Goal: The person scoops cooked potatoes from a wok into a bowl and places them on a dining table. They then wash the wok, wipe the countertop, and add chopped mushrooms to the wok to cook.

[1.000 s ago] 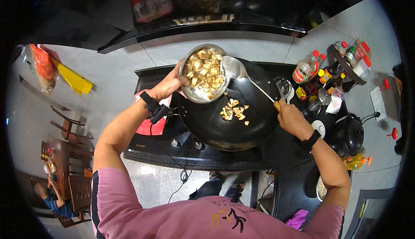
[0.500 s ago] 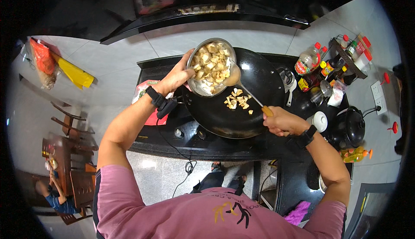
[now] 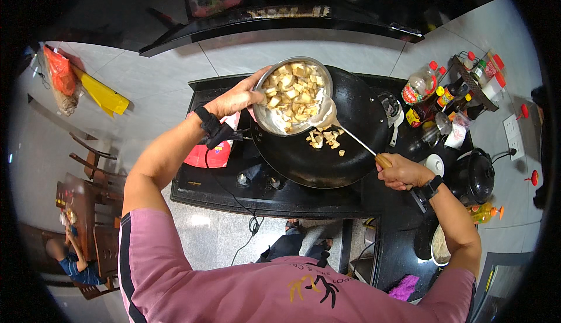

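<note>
While the left fingers pinched the bowl and the right fingers wrapped the ladle, a hard scrape risked tipping food chunks outside the wok.

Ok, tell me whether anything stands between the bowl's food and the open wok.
Yes: the ladle, its head at the lower-right rim of the bowl, between the food inside and the open wok. The right hand holds it. Nothing else visible is in the way.
</note>
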`<action>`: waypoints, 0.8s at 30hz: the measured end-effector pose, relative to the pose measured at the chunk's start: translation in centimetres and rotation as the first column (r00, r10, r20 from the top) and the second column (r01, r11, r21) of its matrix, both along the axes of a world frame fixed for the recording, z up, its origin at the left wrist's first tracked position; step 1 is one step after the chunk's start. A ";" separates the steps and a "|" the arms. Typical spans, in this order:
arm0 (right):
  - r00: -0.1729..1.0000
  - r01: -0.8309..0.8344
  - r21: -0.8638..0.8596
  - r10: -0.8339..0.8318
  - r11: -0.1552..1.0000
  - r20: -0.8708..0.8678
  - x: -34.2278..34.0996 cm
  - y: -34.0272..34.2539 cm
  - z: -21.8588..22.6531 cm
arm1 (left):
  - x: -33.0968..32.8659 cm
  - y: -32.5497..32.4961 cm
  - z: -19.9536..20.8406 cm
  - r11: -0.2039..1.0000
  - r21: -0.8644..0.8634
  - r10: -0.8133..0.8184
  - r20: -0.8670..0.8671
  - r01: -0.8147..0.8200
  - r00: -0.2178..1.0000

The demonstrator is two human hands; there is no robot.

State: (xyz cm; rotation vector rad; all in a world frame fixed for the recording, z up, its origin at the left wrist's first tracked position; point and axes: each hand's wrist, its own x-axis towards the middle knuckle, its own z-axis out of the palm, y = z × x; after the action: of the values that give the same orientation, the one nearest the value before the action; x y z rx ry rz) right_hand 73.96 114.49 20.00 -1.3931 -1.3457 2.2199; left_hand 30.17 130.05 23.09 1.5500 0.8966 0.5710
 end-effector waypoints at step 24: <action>0.951 0.151 -0.379 -0.238 0.913 -0.197 -5.4 -3.0 0.0 | 0.5 0.6 0.7 0.995 -0.099 0.033 0.029 -0.030 0.999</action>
State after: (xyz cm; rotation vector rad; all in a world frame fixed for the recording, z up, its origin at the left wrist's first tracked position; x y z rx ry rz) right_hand 68.56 111.45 20.02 -1.2433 -0.7093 2.4802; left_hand 30.70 130.63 23.78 1.4363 0.9142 0.5638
